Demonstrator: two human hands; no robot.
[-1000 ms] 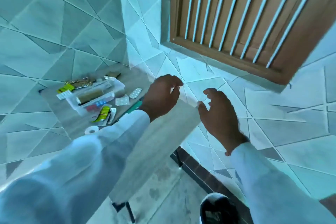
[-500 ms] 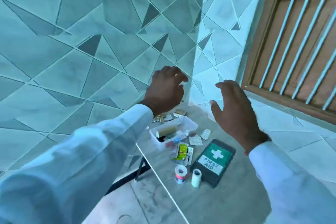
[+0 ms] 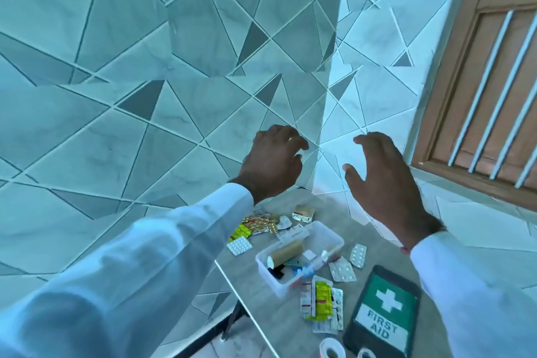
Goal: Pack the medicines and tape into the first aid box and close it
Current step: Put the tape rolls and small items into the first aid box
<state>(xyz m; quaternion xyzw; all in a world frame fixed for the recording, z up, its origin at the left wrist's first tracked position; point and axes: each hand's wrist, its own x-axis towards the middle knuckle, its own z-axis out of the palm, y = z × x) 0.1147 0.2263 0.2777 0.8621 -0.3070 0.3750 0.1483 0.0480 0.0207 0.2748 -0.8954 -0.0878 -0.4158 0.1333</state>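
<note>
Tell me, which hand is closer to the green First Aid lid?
Right. The right hand hangs above the lid, a little behind it. The left hand is raised farther off, up and to the left, beyond the open box.

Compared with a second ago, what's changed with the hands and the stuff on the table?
Only the view swung. Both hands, left hand and right hand, stay raised and empty, nothing grabbed or released. The open box, lid and pill packs lie as before.
</note>
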